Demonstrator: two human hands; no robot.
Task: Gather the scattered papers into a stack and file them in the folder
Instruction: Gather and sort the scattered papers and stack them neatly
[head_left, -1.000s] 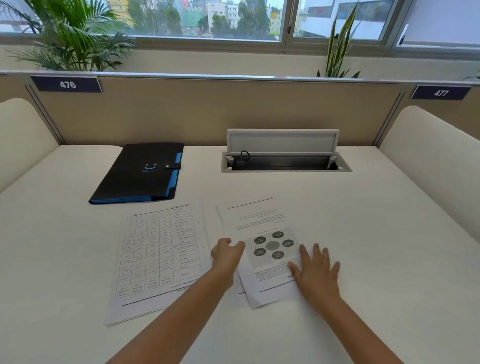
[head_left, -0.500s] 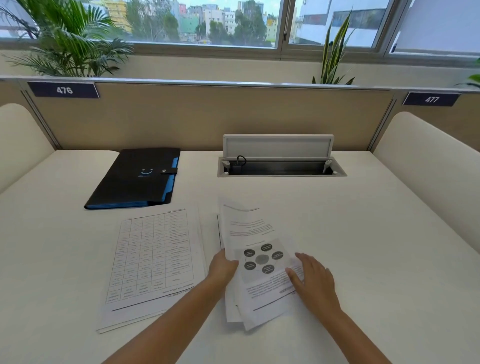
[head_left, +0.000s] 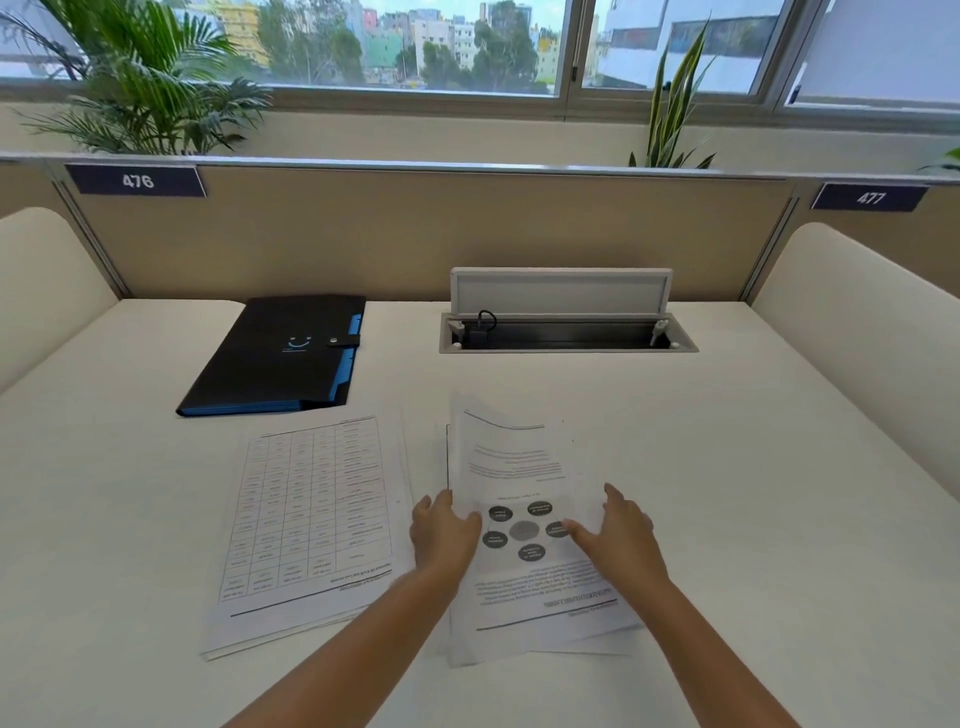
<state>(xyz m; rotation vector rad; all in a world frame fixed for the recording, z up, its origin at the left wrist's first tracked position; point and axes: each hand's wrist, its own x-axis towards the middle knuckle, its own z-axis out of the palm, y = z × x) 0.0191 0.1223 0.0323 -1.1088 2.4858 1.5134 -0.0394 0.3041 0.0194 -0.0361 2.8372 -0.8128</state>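
A loose pile of white papers (head_left: 519, 467), topped by a sheet with a ring of dark circles, lies in front of me with its far end curling up. My left hand (head_left: 444, 532) grips the pile's left edge. My right hand (head_left: 618, 535) presses on its right side, fingers spread over the diagram. To the left a second set of papers (head_left: 311, 509), with a printed table on top, lies flat. A black folder (head_left: 280, 353) with blue edges and a snap strap lies shut at the back left.
The white desk (head_left: 753, 493) has an open cable hatch (head_left: 566, 332) with a raised lid at the back centre. Padded cream dividers flank both sides, a beige partition closes the back. Plants stand behind it at the window.
Both hands have squeezed the right pile narrower. Its far end has lifted off the desk. My right hand has slid up from the lower right corner onto the diagram.
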